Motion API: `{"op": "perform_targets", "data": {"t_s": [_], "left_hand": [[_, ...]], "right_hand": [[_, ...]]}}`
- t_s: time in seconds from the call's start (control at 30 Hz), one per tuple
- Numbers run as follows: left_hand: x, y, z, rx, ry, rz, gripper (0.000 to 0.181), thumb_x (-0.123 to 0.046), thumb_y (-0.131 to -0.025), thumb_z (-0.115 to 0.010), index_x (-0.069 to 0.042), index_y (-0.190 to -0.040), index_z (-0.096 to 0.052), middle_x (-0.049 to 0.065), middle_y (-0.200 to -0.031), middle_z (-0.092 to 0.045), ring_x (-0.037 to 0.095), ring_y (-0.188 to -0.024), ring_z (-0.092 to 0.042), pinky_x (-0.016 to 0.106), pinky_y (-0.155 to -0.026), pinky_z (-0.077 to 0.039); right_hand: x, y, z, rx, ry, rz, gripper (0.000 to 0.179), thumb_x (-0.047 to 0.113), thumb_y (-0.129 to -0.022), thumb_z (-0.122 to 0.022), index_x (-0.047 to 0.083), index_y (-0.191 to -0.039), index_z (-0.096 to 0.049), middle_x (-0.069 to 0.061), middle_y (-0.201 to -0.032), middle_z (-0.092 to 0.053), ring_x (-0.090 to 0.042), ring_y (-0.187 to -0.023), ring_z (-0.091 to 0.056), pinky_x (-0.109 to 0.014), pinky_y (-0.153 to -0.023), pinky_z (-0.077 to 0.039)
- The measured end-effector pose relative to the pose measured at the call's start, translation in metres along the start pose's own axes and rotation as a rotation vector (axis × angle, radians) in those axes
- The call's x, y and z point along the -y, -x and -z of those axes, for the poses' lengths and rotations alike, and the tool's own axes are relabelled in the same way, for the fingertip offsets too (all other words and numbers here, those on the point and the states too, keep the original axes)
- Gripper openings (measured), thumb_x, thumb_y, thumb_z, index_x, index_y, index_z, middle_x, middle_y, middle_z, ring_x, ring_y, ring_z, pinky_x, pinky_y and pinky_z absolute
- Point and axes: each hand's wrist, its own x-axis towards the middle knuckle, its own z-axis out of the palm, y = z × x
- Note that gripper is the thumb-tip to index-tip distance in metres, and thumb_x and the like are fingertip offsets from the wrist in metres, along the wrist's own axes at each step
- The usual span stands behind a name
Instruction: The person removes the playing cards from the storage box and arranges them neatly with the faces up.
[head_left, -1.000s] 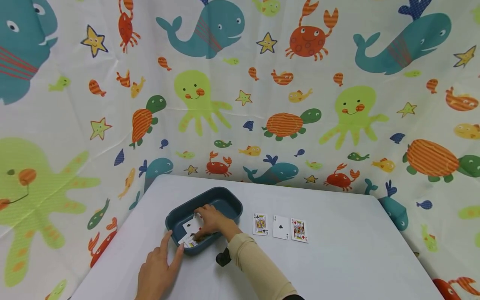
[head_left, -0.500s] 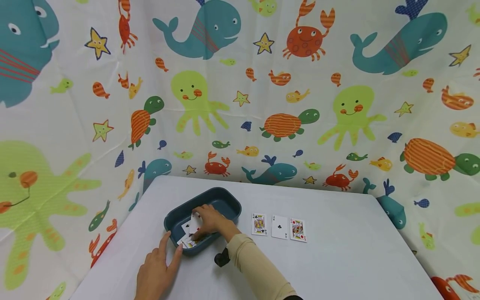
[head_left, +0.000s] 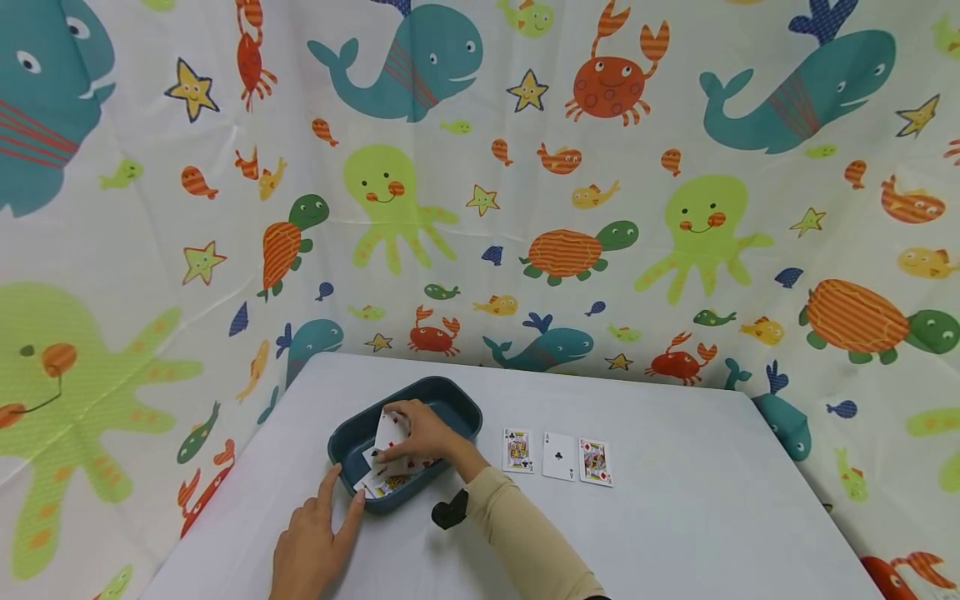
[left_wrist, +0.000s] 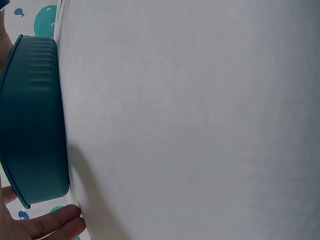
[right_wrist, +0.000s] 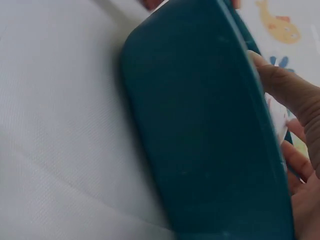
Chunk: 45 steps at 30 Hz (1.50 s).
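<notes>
A dark teal oblong tub (head_left: pixel 467 410) stands on the white table with several playing cards (head_left: pixel 386 485) in its near left end. My right hand (head_left: pixel 429 435) reaches into it and pinches a playing card (head_left: pixel 388 428) with red pips, tilted up between thumb and fingers. In the right wrist view the thumb (right_wrist: pixel 285 82) shows over the tub's rim. At the tub's near left corner is my left hand (head_left: pixel 311 533), its index finger and thumb extended against the outside. The left wrist view shows other fingers (left_wrist: pixel 55 222) stretched out beside the tub wall (left_wrist: pixel 32 120).
To the right of the tub lie a king of clubs (head_left: pixel 517 451), an ace of clubs (head_left: pixel 559 457) and a king of diamonds (head_left: pixel 596 462), face up in a row. Behind the white table (head_left: pixel 675 500) hangs a curtain (head_left: pixel 480 292) printed with sea animals.
My right hand has lifted slightly inside the tub, and the card between its fingers has tilted upward. My left hand and the three cards on the table have stayed in place.
</notes>
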Motion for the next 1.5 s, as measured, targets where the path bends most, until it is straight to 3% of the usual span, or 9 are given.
{"op": "perform_targets", "data": {"t_s": [0.23, 0.47, 0.7, 0.97, 1.27, 1.5], "left_hand": [[-0.001, -0.001, 0.0, -0.001, 0.007, -0.008, 0.077, -0.061, -0.101, -0.048, -0.012, -0.157, -0.03, 0.031, -0.115, -0.063, 0.043, -0.097, -0.062, 0.065, -0.082, -0.053], [0.001, -0.001, -0.002, -0.013, 0.004, -0.006, 0.077, -0.061, -0.1, -0.049, -0.011, -0.157, -0.031, 0.031, -0.114, -0.064, 0.043, -0.095, -0.062, 0.066, -0.082, -0.052], [0.0, -0.002, -0.004, -0.004, 0.001, 0.002, 0.08, -0.062, -0.1, -0.049, -0.009, -0.157, -0.03, 0.03, -0.112, -0.064, 0.04, -0.092, -0.062, 0.065, -0.082, -0.052], [-0.001, 0.0, -0.003, -0.017, 0.006, -0.004, 0.08, -0.062, -0.1, -0.05, -0.009, -0.156, -0.031, 0.03, -0.109, -0.064, 0.04, -0.09, -0.061, 0.064, -0.081, -0.053], [-0.001, -0.002, -0.003, -0.004, 0.006, -0.007, 0.081, -0.063, -0.1, -0.049, -0.008, -0.157, -0.03, 0.029, -0.108, -0.064, 0.039, -0.09, -0.061, 0.064, -0.081, -0.053], [0.001, -0.001, -0.002, 0.002, 0.009, -0.005, 0.084, -0.067, -0.099, -0.046, -0.009, -0.157, -0.029, 0.033, -0.113, -0.062, 0.042, -0.093, -0.061, 0.066, -0.082, -0.052]], "right_hand": [[-0.004, 0.011, 0.006, -0.05, -0.137, 0.005, 0.078, 0.038, -0.079, -0.09, 0.024, -0.147, -0.053, 0.002, -0.138, -0.053, -0.013, -0.12, -0.054, -0.028, -0.097, -0.051], [-0.002, 0.03, 0.018, -0.089, -0.3, 0.092, 0.076, 0.03, -0.084, -0.086, 0.022, -0.15, -0.049, 0.004, -0.148, -0.05, -0.015, -0.133, -0.05, -0.033, -0.111, -0.043], [-0.003, 0.056, 0.032, -0.158, -0.416, 0.111, 0.076, 0.028, -0.084, -0.087, 0.027, -0.15, -0.049, 0.008, -0.149, -0.051, -0.011, -0.134, -0.05, -0.035, -0.111, -0.043], [-0.009, 0.085, 0.045, -0.164, -0.584, 0.129, 0.073, 0.02, -0.086, -0.085, 0.027, -0.149, -0.05, 0.004, -0.149, -0.05, -0.014, -0.138, -0.048, -0.03, -0.112, -0.042], [-0.024, 0.116, 0.061, -0.206, -0.646, 0.169, 0.075, 0.021, -0.087, -0.084, 0.016, -0.151, -0.047, -0.009, -0.151, -0.049, -0.025, -0.14, -0.045, -0.035, -0.112, -0.043], [-0.042, 0.144, 0.072, -0.238, -0.718, 0.122, 0.075, 0.016, -0.088, -0.082, 0.011, -0.153, -0.044, -0.011, -0.156, -0.044, -0.028, -0.142, -0.043, -0.03, -0.11, -0.043]]}}
